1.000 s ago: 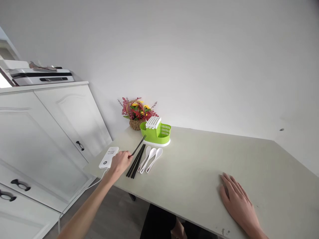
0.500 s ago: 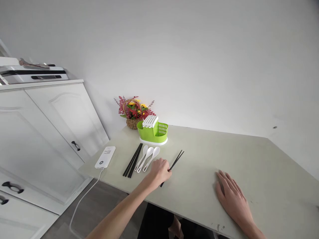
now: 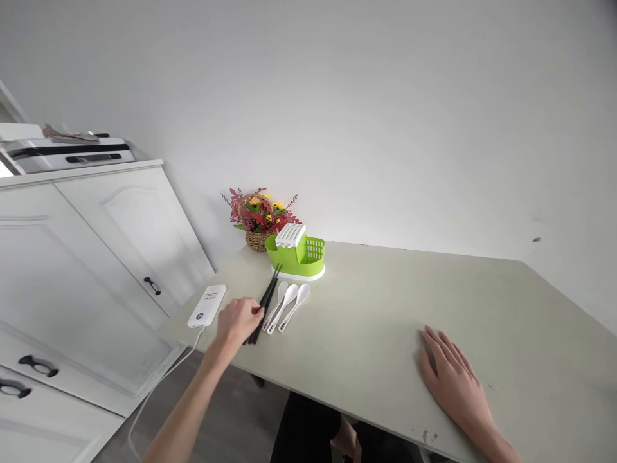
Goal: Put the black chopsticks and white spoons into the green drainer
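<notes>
My left hand is closed around black chopsticks at the left end of the pale table. Their tips angle up toward a green cutlery holder with a white slotted insert. More black chopsticks lie under and just right of the hand. Three white spoons lie side by side right of the chopsticks. My right hand rests flat on the table near its front edge, fingers spread, holding nothing.
A white power bank with a cable hanging off the table's edge lies left of my left hand. A wicker basket of flowers stands behind the holder. White cabinets with a printer on top stand at the left.
Half a second ago my left hand held a chopstick pair on the table right of the spoons. It has swung back left to the chopsticks beside the power bank. My right hand stayed put.
</notes>
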`<state>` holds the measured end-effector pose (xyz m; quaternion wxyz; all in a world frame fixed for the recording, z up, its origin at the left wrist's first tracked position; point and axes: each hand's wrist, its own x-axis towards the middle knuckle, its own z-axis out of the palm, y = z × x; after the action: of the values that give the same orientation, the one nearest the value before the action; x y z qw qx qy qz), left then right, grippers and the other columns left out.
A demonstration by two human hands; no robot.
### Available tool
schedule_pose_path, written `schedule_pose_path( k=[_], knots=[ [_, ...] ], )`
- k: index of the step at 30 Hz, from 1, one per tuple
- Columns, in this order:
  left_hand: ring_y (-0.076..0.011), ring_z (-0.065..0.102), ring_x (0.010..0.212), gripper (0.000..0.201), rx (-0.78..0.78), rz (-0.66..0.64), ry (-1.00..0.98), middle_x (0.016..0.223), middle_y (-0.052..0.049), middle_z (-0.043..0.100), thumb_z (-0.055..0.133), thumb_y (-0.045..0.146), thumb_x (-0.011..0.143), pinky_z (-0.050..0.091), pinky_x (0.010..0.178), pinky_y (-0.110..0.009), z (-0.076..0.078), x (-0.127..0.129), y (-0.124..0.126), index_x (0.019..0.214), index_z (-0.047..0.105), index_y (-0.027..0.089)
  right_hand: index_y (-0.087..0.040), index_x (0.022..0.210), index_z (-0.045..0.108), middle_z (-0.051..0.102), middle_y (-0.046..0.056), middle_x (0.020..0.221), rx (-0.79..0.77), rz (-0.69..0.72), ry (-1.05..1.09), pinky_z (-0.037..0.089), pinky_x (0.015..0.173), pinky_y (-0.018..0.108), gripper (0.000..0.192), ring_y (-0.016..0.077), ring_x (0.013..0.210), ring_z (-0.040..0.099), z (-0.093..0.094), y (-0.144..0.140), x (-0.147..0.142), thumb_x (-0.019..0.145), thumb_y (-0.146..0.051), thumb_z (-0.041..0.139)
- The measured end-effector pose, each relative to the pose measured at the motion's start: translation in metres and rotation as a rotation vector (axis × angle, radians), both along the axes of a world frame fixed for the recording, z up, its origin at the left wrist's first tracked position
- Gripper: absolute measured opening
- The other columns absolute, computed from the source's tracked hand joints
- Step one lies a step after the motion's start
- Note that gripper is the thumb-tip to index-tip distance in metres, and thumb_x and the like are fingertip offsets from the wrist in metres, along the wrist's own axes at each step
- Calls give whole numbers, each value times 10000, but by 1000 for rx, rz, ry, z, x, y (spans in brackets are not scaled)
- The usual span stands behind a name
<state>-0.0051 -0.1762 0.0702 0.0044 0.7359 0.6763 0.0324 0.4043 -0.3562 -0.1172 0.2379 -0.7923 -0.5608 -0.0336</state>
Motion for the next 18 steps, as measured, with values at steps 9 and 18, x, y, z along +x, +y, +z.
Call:
schedule_pose_path(
  k=[9, 18],
  knots=[
    [-262, 713, 884, 253, -127, 39, 199, 882, -117, 761, 570, 285, 920, 450, 691, -280, -18, -42, 34, 766, 746, 187, -160, 1523, 490, 454, 40, 1617, 9, 3, 3, 269, 1273, 466, 624, 245, 1541, 318, -2, 0, 1, 1035, -478, 267],
    [-308, 692, 1067, 438, -123, 2, 160, 1131, -160, 745, 466, 502, 1001, 495, 779, -327, -36, -38, 44, 1051, 730, 156, -171, 1522, 490, 461, 42, 1613, 13, 3, 23, 256, 1277, 468, 615, 252, 1541, 318, 1, -1, 0, 1031, -480, 284]
  ],
)
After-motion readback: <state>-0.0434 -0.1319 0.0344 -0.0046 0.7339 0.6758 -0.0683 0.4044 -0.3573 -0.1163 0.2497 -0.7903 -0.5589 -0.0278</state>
